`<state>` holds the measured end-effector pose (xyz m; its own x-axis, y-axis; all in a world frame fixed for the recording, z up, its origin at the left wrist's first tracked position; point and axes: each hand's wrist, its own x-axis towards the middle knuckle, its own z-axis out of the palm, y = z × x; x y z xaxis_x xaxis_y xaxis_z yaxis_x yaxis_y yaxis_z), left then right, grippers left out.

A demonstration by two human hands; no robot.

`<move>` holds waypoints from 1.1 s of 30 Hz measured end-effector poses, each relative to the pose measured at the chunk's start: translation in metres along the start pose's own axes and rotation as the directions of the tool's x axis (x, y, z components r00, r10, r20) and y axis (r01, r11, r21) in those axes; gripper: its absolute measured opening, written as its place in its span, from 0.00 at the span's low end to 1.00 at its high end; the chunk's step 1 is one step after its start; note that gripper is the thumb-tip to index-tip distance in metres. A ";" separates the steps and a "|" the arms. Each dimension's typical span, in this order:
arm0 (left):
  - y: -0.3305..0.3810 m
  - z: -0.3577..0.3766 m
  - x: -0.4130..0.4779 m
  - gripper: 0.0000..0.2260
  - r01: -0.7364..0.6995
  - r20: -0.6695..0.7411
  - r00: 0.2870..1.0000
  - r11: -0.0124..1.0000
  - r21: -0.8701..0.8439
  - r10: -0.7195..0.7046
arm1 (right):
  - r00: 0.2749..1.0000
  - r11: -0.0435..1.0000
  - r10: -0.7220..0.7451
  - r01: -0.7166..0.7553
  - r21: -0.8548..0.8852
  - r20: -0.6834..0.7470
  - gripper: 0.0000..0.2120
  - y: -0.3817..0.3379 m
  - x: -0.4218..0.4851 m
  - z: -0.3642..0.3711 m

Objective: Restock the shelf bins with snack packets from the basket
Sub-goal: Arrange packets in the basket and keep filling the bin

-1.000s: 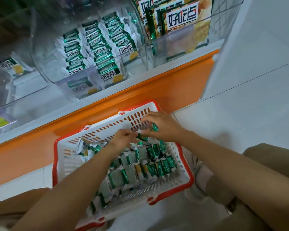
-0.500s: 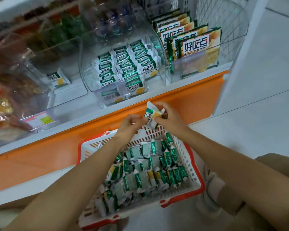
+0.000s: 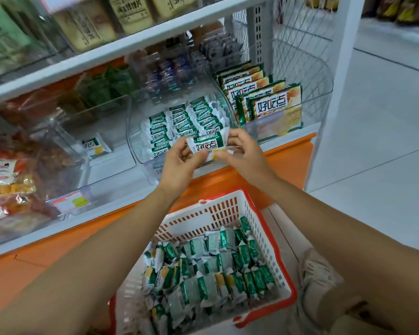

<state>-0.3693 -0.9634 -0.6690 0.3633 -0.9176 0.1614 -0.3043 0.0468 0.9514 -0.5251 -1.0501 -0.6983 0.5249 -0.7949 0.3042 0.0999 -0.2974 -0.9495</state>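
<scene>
Both hands hold one green-and-white snack packet [image 3: 207,146] in front of the clear shelf bin [image 3: 140,131]: the left hand [image 3: 179,163] pinches its left end, and the right hand [image 3: 242,153] grips its right end with curled fingers. That bin already carries rows of matching packets [image 3: 179,124] standing on edge. Below the hands, the red-and-white basket [image 3: 259,228] sits on the floor against the orange shelf base [image 3: 288,163], filled with more of the same packets [image 3: 208,274].
</scene>
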 end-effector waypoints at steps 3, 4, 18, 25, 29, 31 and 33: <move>0.019 -0.002 0.024 0.10 -0.006 -0.127 0.992 1.000 0.017 0.008 | 0.990 0.991 -0.121 0.116 -0.070 -0.066 0.21 -0.012 0.017 -0.010; 0.024 -0.004 0.035 0.11 -0.009 -0.159 0.987 0.999 0.046 0.016 | 0.984 0.986 -0.152 0.144 -0.087 -0.095 0.20 -0.015 0.022 -0.013; 0.007 0.000 0.119 0.17 0.186 -0.089 0.982 0.947 0.262 -0.168 | 0.961 0.932 -0.227 0.168 -0.321 -0.155 0.22 0.007 0.063 -0.020; 0.000 0.004 0.127 0.17 0.230 -0.122 0.971 0.944 0.237 -0.206 | 0.956 0.929 -0.247 0.187 -0.320 -0.158 0.21 0.011 0.068 -0.019; -0.002 0.007 0.126 0.15 0.223 -0.097 0.974 0.928 0.300 -0.203 | 0.958 0.932 -0.239 0.182 -0.312 -0.157 0.21 0.010 0.066 -0.019; -0.002 0.006 0.127 0.15 0.194 -0.072 0.981 0.885 0.424 -0.180 | 0.961 0.931 -0.232 0.176 -0.318 -0.148 0.21 0.011 0.066 -0.021; 0.000 0.008 0.129 0.15 0.172 -0.044 0.983 0.823 0.541 -0.177 | 0.964 0.932 -0.224 0.170 -0.319 -0.141 0.22 0.011 0.066 -0.021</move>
<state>-0.3297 -1.0853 -0.6500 0.4496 -0.8932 0.0015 -0.6640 -0.3331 0.6695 -0.5071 -1.1169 -0.6873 0.3649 -0.7742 0.5172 -0.0873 -0.5815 -0.8089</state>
